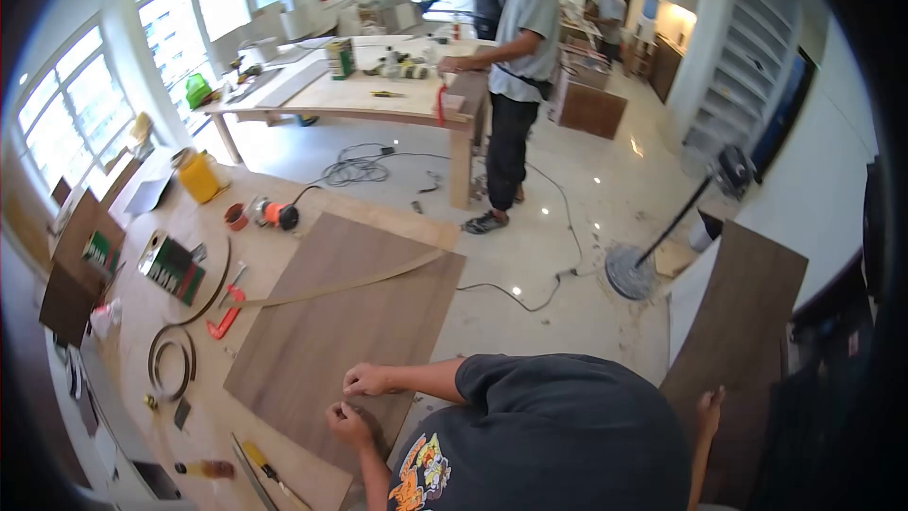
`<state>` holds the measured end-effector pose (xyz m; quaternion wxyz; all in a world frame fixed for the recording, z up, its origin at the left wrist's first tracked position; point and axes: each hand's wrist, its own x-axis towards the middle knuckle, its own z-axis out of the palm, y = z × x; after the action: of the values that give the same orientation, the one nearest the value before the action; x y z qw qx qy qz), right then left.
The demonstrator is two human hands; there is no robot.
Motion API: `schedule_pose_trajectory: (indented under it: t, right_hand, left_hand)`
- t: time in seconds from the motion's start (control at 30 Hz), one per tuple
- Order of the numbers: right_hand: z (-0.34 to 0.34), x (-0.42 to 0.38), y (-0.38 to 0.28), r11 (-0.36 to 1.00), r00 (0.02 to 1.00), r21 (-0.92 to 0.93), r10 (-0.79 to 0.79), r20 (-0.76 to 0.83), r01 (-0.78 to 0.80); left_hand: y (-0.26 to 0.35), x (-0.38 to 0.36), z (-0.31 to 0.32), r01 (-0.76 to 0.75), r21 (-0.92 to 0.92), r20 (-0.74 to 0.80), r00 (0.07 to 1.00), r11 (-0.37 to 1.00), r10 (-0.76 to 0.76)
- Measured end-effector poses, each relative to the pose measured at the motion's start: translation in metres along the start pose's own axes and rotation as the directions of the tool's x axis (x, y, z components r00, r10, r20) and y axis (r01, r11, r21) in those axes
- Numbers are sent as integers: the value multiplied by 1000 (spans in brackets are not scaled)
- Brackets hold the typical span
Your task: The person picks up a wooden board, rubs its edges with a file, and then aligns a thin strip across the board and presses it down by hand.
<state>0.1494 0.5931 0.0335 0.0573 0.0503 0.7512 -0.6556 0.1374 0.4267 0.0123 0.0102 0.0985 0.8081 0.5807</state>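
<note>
My right hand (pixel 367 379) is closed in a pinch above the brown wood-grain sheet (pixel 322 322). Just below it, my left hand (pixel 350 428) has its fingers pressed together too. Whatever lies between the fingertips of either hand is too small to make out. My dark sleeve and shoulder take up the bottom centre. Across the sheet runs a long thin tan strip (pixel 350 290), its left end beside a red clamp (pixel 225 322). Left of the sheet lies a coiled dark strip (pixel 173 352).
A green tin (pixel 172 270), yellow jug (pixel 197 177), orange power tool (pixel 277 215), amber bottle (pixel 205 468) and yellow-handled tool (pixel 257 460) stand or lie on my table. A co-worker (pixel 523 47) stands at another table. Another person's hand (pixel 711 409) is by a brown sheet (pixel 742 322). Cables (pixel 357 168) cross the floor.
</note>
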Motion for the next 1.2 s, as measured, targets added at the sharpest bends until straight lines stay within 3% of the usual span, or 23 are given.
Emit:
schedule_pose_trajectory:
  t: [0.1,0.2,0.3,0.4,0.47,0.57,0.6,0.7,0.83,0.9,1.0,1.13,1.2]
  right_hand:
    - [-10,-16,9,963,999,268,-28,-25,33]
    - [-39,-65,-13,914,996,398,87,10,-84]
    - [-64,-106,-11,897,991,436,113,-71,-71]
    - [-81,-147,-11,871,962,492,136,-235,-3]
    - [-92,-172,-9,884,932,467,156,-329,17]
    - [-105,-191,1,884,874,458,149,-462,91]
    - [-111,-194,2,883,852,453,139,-505,125]
    - [-131,-203,1,899,812,407,111,-573,163]
    - [-148,-221,-6,865,766,471,181,-617,175]
    - [-154,-225,10,808,784,560,224,-579,184]
    - [-156,-240,29,859,744,506,286,-603,80]
    - [-151,-255,95,977,722,183,208,-659,-114]
    - [-147,-275,108,954,710,46,253,-658,-297]
  left_hand:
    - [7,-2,4,44,-127,-5,999,991,-45]
    - [3,-6,10,73,-205,24,997,976,-70]
    - [6,-8,11,225,-392,92,974,892,-205]
    - [-13,4,11,-6,20,237,972,1000,1]
    - [49,-15,23,-45,-4,536,843,999,40]
    - [118,-55,60,-51,-110,840,529,993,120]
    - [131,-62,72,-36,-155,900,407,987,156]
    - [147,-70,111,-219,-256,885,340,942,320]
    - [121,-26,146,-302,-194,797,505,933,330]
    - [106,8,153,-287,-143,736,610,947,296]
    - [86,50,150,-233,-26,552,807,972,208]
    - [30,80,140,-327,147,314,911,934,269]
    - [36,77,140,-305,144,355,904,941,239]
